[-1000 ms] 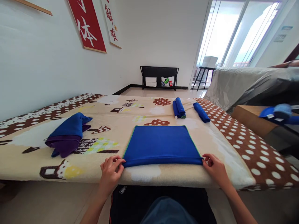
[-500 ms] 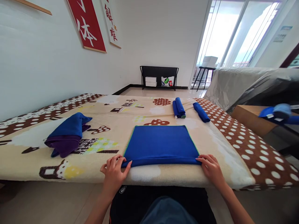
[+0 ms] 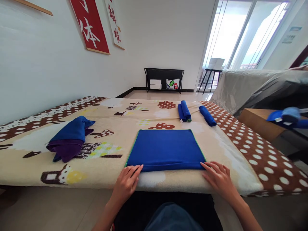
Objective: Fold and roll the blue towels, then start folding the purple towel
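A blue cloth [image 3: 166, 148] with a green edge lies flat on the patterned blanket [image 3: 115, 128] in front of me, its near edge rolled up a little. My left hand [image 3: 127, 183] rests with fingers stretched on the near left corner of that rolled edge. My right hand [image 3: 218, 177] lies with fingers spread at the near right corner, fingertips touching the roll. Neither hand grips anything.
A crumpled blue and purple cloth pile [image 3: 69, 138] sits at the left. Rolled blue cloths [image 3: 184, 111] and another roll [image 3: 207, 115] lie at the far side. A wooden table with blue cloths [image 3: 286, 118] stands at the right, beside a grey covered sofa [image 3: 252, 86].
Both hands have let go of the pinched near corners and moved inward along the edge. Their fingers now lie flat on the rolled edge.
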### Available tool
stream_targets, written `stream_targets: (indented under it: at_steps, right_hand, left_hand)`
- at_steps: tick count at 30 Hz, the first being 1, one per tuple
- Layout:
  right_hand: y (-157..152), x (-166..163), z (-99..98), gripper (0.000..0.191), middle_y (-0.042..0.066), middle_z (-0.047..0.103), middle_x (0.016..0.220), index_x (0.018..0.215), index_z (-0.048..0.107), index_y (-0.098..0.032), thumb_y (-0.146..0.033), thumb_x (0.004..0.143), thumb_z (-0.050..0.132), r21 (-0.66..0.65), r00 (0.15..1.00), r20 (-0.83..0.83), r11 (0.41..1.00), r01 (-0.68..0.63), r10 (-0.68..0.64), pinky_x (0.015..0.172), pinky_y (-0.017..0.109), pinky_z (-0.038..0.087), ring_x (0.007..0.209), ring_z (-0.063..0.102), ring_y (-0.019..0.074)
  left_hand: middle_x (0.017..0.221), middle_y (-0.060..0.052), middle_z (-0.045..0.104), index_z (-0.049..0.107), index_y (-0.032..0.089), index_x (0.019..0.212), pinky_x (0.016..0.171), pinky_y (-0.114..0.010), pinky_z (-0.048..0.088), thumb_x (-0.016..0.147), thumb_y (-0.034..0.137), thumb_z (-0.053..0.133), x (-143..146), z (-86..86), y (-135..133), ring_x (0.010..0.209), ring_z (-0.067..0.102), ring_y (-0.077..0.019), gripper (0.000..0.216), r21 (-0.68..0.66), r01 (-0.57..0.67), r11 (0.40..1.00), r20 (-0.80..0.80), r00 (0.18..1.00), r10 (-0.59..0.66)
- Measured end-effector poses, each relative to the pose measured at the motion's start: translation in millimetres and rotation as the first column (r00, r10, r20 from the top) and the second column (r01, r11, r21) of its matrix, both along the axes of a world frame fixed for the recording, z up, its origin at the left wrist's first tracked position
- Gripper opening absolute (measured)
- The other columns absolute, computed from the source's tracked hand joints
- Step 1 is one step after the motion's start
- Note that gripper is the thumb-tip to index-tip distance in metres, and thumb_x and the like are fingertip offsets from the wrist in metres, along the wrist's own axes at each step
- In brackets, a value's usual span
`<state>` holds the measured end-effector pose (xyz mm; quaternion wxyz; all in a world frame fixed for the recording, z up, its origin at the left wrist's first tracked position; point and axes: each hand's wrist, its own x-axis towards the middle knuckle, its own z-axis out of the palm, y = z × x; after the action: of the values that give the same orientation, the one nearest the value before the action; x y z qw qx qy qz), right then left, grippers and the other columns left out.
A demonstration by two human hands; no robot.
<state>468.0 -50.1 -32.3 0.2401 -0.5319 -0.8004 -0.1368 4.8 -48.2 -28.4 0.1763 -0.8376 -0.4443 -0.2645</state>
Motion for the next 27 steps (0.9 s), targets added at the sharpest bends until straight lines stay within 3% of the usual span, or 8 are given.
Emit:
stream_targets:
  at_steps: [4,7,12,18,20,22,25,27]
  right_hand:
    - [-10.2,0.2,-7.2,0.046,0.003,0.059,0.140,0.142,0.052,-0.037,-0.049,0.097,0.049,-0.012,0.999,0.023,0.999,0.047,-0.046,0.102,0.046,0.032,0.126,0.052,0.0286]
    - [-13.3,-6.3,-9.0,0.043,0.005,0.054,0.145,0.139,0.055,-0.036,-0.049,0.099,0.045,0.008,0.995,0.019,0.995,0.096,-0.096,0.103,0.048,0.032,0.130,0.049,0.0298]
    - [-13.1,-24.3,-11.0,0.039,0.010,0.049,0.149,0.128,0.063,-0.030,-0.048,0.099,0.044,0.058,0.983,-0.038,0.982,0.181,-0.179,0.103,0.054,0.033,0.133,0.047,0.0340]
    - [-21.6,-64.8,-10.5,0.046,0.014,0.045,0.152,0.143,0.049,-0.027,-0.040,0.099,0.047,0.129,0.958,-0.212,0.966,0.223,-0.193,0.106,0.059,0.033,0.136,0.045,0.0374]
    - [-27.4,-84.3,-5.2,0.051,0.011,0.043,0.153,0.149,0.042,-0.030,-0.031,0.098,0.047,0.132,0.968,-0.237,0.984,0.118,-0.084,0.108,0.057,0.033,0.138,0.044,0.0350]
    - [-32.3,-105.7,3.1,0.058,0.009,0.042,0.155,0.153,0.035,-0.029,-0.024,0.097,0.048,0.104,0.974,-0.199,0.990,-0.091,0.110,0.111,0.051,0.035,0.141,0.042,0.0312]
    - [-32.9,-137.1,17.6,0.063,0.008,0.037,0.157,0.157,0.029,-0.023,-0.023,0.096,0.049,-0.015,0.906,-0.086,0.909,-0.418,0.415,0.116,0.045,0.034,0.147,0.032,0.0262]
    - [-27.4,-153.7,24.9,0.062,0.006,0.032,0.160,0.156,0.029,-0.021,-0.028,0.098,0.050,-0.109,0.842,-0.047,0.835,-0.539,0.537,0.119,0.044,0.032,0.150,0.027,0.0241]
  left_hand:
    - [0.141,-0.012,0.057,0.044,0.027,0.150,0.101,-0.043,0.041,0.093,0.020,0.050,17.2,7.9,-11.5,0.120,0.056,-0.0283,0.058,-0.029,-0.083,0.996,-0.038,0.996,0.082]
    - [0.155,-0.009,0.043,0.041,0.030,0.152,0.110,-0.046,0.034,0.094,0.023,0.049,34.3,12.3,-18.5,0.138,0.043,-0.0304,0.059,-0.022,-0.119,0.993,-0.112,0.987,0.116]
    - [0.159,-0.009,0.037,0.037,0.029,0.154,0.119,-0.053,0.019,0.097,0.030,0.047,51.6,9.1,-23.9,0.145,0.036,-0.0295,0.058,-0.029,-0.178,0.984,-0.148,0.974,0.172]
    - [0.159,-0.009,0.035,0.037,0.029,0.153,0.120,-0.055,0.014,0.096,0.033,0.050,54.9,3.4,-23.1,0.145,0.036,-0.0301,0.058,-0.047,-0.208,0.977,-0.123,0.972,0.201]
    - [0.159,-0.009,0.036,0.038,0.030,0.153,0.120,-0.055,0.014,0.096,0.033,0.050,55.0,3.2,-22.4,0.145,0.037,-0.0306,0.058,-0.051,-0.204,0.978,-0.115,0.974,0.198]
    - [0.159,-0.009,0.036,0.038,0.029,0.153,0.120,-0.055,0.014,0.096,0.033,0.050,55.4,3.6,-22.2,0.144,0.038,-0.0309,0.058,-0.054,-0.203,0.978,-0.109,0.975,0.196]
    - [0.159,-0.010,0.035,0.038,0.030,0.153,0.120,-0.055,0.014,0.096,0.033,0.050,56.3,4.7,-22.7,0.145,0.037,-0.0310,0.058,-0.065,-0.207,0.976,-0.107,0.974,0.199]
    - [0.160,-0.010,0.035,0.037,0.030,0.153,0.120,-0.055,0.015,0.096,0.033,0.050,56.2,4.9,-23.2,0.145,0.037,-0.0306,0.058,-0.074,-0.208,0.975,-0.103,0.974,0.200]
